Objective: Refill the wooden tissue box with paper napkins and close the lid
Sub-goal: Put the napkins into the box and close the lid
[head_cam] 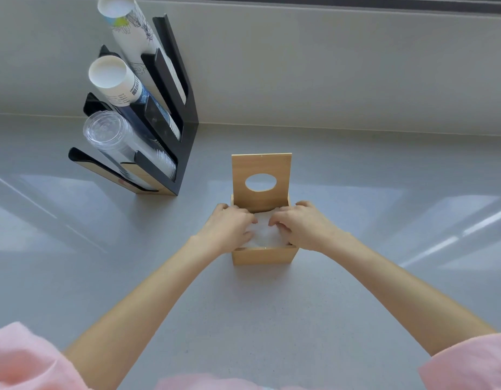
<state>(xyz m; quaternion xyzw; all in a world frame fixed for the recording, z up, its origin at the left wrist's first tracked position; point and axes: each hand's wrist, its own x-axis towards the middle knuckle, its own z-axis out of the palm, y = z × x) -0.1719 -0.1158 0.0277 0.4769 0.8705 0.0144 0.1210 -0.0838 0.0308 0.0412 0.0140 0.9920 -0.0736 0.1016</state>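
Nearest are two pink sleeves [21, 358] at the bottom edge, then two bare forearms reaching over the grey counter [243, 319]. One wooden box [262, 256] stands in the middle of the counter, open at the top, with a white wad of napkins [264, 232] sitting inside it, level with the rim. The left hand [229, 226] and the right hand [302, 225] both rest on the napkins, fingers curled and pressing down on the paper, apparently tucking it in rather than gripping it. The napkins look soft, light and easily crumpled, so flat pressure at the edges should suit them better than pinching. Behind the hands the single lid [261, 180] stands upright, with one oval hole; it looks stiff and light, best taken by its top edge to swing down. Farther back left, one black rack [184, 136] holds three stacks of cups [114, 80]
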